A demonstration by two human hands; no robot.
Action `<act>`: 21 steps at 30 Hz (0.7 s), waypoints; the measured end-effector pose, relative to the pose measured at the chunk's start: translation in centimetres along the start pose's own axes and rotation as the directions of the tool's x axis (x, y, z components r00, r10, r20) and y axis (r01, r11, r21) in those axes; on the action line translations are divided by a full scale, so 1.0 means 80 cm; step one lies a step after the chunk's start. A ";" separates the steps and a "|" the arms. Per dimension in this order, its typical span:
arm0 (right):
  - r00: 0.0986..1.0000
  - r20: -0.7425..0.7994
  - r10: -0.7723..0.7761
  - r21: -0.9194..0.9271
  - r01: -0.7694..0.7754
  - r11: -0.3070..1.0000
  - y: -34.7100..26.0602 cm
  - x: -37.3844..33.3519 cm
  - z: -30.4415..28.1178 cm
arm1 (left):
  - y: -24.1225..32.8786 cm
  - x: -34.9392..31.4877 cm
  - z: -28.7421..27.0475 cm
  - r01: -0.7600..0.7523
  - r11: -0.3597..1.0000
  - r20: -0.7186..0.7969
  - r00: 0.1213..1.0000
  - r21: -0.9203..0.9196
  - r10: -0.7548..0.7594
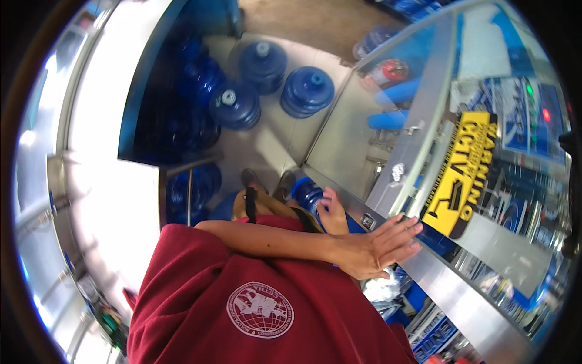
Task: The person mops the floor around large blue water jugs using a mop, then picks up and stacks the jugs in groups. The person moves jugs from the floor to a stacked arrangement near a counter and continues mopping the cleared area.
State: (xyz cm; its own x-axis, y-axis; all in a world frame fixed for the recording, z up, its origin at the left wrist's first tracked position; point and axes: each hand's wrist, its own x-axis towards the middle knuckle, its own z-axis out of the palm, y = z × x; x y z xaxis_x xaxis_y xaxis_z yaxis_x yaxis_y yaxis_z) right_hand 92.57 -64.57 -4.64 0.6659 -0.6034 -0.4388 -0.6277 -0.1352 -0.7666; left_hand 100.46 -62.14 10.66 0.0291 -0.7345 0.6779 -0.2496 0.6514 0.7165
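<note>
My left forearm crosses in front of the red shirt, and my left hand (pixel 373 247) reaches to the right with its fingers stretched out. Its fingertips lie over the metal frame (pixel 451 291) of a glass case; whether they touch it I cannot tell. Beyond that forearm is my right hand (pixel 333 213), its fingers apart and nothing seen in them. The right forearm is mostly hidden. Close to both hands, a small metal lock (pixel 368 221) sits on the frame. A blue water jug (pixel 308 194) stands on the floor beside the right hand, partly covered.
Several blue water jugs (pixel 262 64) stand on the pale tiled floor (pixel 282 145), more in the dark blue-edged rack (pixel 176 97) at left. A yellow sign (pixel 464 176) is on the glass case at right. A white crinkled bag (pixel 385 288) lies below my left hand.
</note>
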 end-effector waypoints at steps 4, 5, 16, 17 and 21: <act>0.930 0.047 0.365 0.833 -0.238 0.499 -0.009 -0.049 -0.011 | -0.012 -0.009 -0.008 -0.061 0.998 0.133 0.989 -0.022 0.063; 0.925 -0.019 0.380 0.890 -0.157 0.428 -0.017 -0.054 -0.012 | -0.015 -0.011 -0.011 -0.071 0.997 0.193 0.978 -0.028 0.075; 0.108 -0.981 -0.160 0.005 0.845 0.534 -0.057 -0.004 -0.034 | -0.070 0.026 0.007 -0.054 0.977 0.823 0.550 0.207 -0.144; 0.217 -0.973 0.081 0.212 0.694 0.688 -0.017 -0.009 -0.016 | -0.080 0.042 0.017 -0.113 0.958 0.807 0.571 0.262 -0.153; 0.366 -0.490 0.791 0.857 0.369 0.360 0.156 -0.011 0.078 | -0.106 0.142 0.045 -0.516 0.825 0.273 0.848 0.233 0.454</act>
State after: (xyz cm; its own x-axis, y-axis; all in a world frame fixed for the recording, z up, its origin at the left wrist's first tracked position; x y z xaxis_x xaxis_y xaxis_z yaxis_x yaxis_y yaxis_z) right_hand 86.62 -60.81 -16.75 -0.4500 -0.7130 -0.5377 0.3654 0.4023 -0.8394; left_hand 99.40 -76.68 11.70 -0.3530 -0.3796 0.8552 -0.4458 0.8718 0.2029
